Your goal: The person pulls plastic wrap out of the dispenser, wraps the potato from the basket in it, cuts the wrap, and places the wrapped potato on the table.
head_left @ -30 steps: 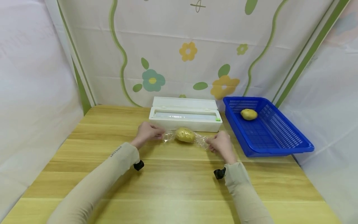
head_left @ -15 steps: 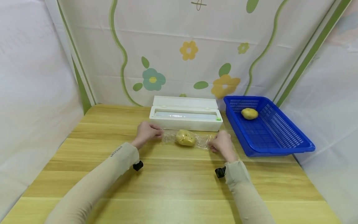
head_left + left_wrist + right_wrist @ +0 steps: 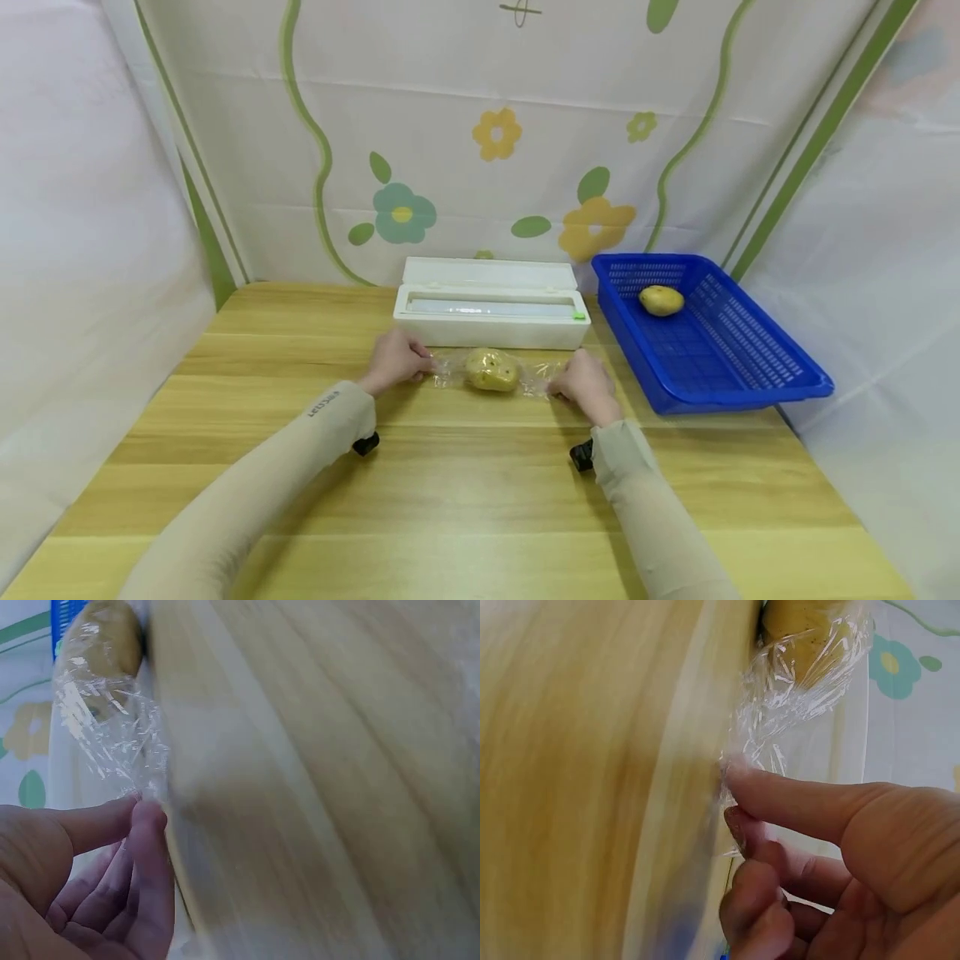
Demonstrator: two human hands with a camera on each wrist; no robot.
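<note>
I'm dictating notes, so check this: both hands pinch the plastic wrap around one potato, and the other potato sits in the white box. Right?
No: the other potato sits in the blue basket, not the white box, as the head view shows. The rest stands: the left hand and right hand pinch the plastic wrap around one potato.

Specked yellow potato (image 3: 491,369), crosswise; clear crinkled film (image 3: 124,742) around it, both ends pinched.

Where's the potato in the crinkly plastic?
In the head view, the wrapped potato is near the middle, in front of the white box, between the left hand and right hand, which hold the clear plastic.
</note>
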